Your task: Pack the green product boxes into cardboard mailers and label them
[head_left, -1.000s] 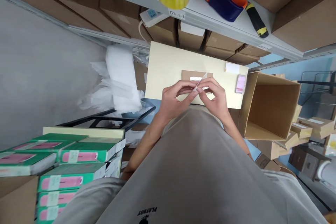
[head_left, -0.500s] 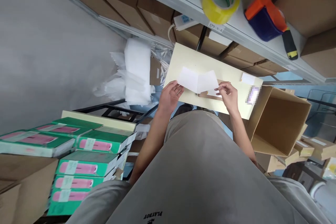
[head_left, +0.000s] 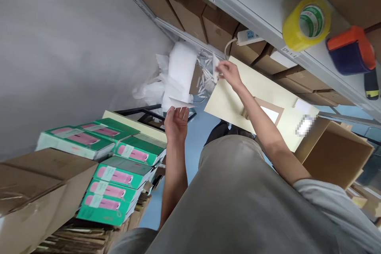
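Observation:
My left hand (head_left: pixel 176 124) is at the left of the cream table, palm up. A thin white sheet of paper (head_left: pixel 181 103), seen nearly edge-on, is gripped at its fingertips. Over the table's far left corner, my right hand (head_left: pixel 229 72) pinches a narrow white piece of paper (head_left: pixel 215 67) beside a heap of white scraps (head_left: pixel 205 81). Beneath my right forearm, a flat brown cardboard piece (head_left: pixel 279 112) with a white sheet (head_left: pixel 269 114) on it lies on the cream table (head_left: pixel 256 78).
Green boxes (head_left: pixel 107 210) are stacked at left near a brown carton (head_left: pixel 59 166). An open carton (head_left: pixel 336 154) stands at right. On the shelf above sit yellow tape (head_left: pixel 290 29) and a tape dispenser (head_left: pixel 347 53). White foam wrap (head_left: pixel 180 71) leans by the wall.
The creased white paper between my hands is now apart, one piece in each hand. Both hands have moved left relative to the table, the right one reaching farther away. The view has shifted left.

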A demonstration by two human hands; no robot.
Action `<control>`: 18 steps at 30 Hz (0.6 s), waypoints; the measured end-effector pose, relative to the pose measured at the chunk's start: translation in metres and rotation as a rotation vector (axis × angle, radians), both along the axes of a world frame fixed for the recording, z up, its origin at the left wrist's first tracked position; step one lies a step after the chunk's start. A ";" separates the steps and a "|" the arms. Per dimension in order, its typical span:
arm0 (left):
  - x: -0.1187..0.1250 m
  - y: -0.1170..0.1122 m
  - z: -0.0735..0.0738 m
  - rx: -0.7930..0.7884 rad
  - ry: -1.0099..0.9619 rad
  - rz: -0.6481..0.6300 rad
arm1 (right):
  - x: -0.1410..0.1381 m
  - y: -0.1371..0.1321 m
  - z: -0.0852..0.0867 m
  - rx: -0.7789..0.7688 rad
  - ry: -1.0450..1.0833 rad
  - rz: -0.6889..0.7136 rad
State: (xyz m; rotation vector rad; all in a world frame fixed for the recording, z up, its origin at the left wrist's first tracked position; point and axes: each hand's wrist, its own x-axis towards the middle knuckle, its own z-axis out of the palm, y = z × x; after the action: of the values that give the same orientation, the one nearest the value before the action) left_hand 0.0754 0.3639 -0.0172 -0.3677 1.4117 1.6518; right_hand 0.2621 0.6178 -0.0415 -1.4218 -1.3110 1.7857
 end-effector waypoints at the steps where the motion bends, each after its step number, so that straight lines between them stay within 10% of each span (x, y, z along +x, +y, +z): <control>1: 0.005 0.002 0.002 0.020 0.027 -0.024 | -0.019 0.017 -0.007 -0.003 -0.004 0.025; 6: 0.039 0.021 0.020 0.129 0.145 -0.189 | -0.032 0.042 -0.001 -0.052 -0.115 0.100; 18: 0.135 0.046 0.096 0.427 0.480 -0.932 | 0.169 -0.127 0.086 -0.264 0.109 -0.132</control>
State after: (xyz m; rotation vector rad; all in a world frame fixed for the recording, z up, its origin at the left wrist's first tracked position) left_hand 0.2100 0.4100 0.0791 0.8666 1.2071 1.2035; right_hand 0.4313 0.4908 0.0449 -1.4851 -0.9306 1.9702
